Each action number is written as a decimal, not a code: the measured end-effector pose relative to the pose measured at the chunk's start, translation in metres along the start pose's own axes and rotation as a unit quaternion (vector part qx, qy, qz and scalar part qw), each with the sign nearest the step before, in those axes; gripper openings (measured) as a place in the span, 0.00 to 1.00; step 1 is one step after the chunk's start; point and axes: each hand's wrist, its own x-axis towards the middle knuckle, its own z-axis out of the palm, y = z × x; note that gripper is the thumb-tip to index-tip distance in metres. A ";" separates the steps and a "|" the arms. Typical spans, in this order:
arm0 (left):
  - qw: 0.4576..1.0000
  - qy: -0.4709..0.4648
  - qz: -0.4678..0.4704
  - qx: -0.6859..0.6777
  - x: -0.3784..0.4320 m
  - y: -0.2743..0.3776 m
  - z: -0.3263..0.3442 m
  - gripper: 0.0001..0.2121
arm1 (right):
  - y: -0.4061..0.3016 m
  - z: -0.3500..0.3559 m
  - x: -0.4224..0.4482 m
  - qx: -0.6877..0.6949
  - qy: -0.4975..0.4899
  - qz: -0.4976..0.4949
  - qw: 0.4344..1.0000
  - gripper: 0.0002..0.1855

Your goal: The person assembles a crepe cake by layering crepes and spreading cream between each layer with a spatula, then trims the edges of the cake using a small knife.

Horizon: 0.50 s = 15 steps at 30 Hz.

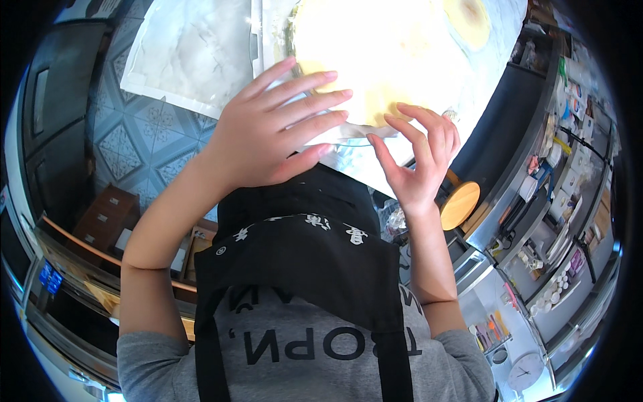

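A pale yellow round sheet of food (pixel 379 103), perhaps a crepe or cake layer, lies before me, mostly washed out by glare. Under its near side show a greyish wrinkled edge (pixel 364 131) and a thin clear rim. My left hand (pixel 271 120) is spread flat over the round's left edge, fingers apart and nothing gripped. At the near right edge is my right hand (pixel 422 151), its fingers curled and its thumb beside the clear rim; whether it pinches the edge is not plain. A second yellow round (pixel 468 22) with a browned middle lies at the far right.
The marble-patterned worktop (pixel 186 55) has a raised pale border at left. Right of it stand a round wooden stool (pixel 459 206) and shelves (pixel 552 201) crowded with supplies. A brown drawer unit (pixel 108 216) stands on the tiled floor (pixel 130 145) at left.
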 end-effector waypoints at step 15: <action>0.996 0.064 -0.045 -0.043 0.011 0.006 0.008 0.16 | 0.010 -0.006 0.013 -0.046 0.000 -0.062 0.997 0.09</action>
